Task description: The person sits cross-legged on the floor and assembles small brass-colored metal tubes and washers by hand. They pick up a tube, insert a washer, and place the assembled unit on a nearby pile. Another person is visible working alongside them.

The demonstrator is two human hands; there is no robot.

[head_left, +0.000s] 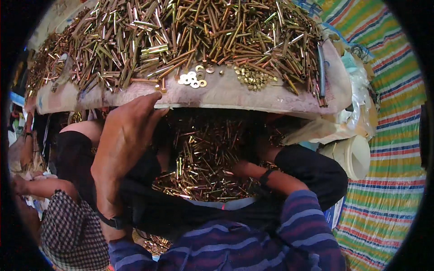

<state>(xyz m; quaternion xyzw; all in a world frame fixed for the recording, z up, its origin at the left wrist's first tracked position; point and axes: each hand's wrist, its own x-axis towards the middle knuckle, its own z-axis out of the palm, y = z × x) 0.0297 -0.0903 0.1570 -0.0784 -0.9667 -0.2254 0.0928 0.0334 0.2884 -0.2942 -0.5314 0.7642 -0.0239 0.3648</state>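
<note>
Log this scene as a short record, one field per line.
Left hand: at the near edge of the worktop; grip unclear
Right hand: at the lower heap of metal pieces; fingers mostly hidden
On the worktop: metal rods, heaped; washers, left of the nuts
Person's right: white bucket; striped sheet

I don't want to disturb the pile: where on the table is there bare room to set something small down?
A strip of bare cloth borders the near edge, below the washers and nuts, right of the left hand. Another patch lies right of the grey tube. Metal rods crowd the far side; another heap lies near the right hand.
</note>
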